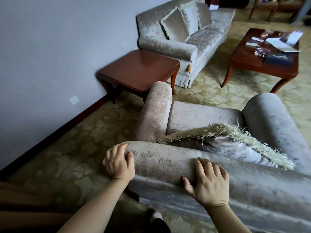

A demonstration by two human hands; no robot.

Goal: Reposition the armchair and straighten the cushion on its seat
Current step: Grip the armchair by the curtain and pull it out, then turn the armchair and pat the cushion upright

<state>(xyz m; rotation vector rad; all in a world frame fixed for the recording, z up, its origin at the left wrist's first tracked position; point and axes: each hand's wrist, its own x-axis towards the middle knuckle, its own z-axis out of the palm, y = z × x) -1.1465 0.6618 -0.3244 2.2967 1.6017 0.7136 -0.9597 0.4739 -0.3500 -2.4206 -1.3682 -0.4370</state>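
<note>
Early on: left hand [118, 163] curls fingers round the armchair [202, 113] back's end, right hand [208, 180] lies flat on it w/ fingers spread, chair prob. still needs shifting, cushion [235, 142] slumped crooked at seat's rear, unstraightened.

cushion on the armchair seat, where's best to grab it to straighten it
Take the cushion by its fringed top edge, reaching down from above over the backrest. It leans slumped and tilted against the backrest with that edge uppermost and free. Its lower part is hidden behind the backrest, so a grip lower down looks harder to reach.
</note>
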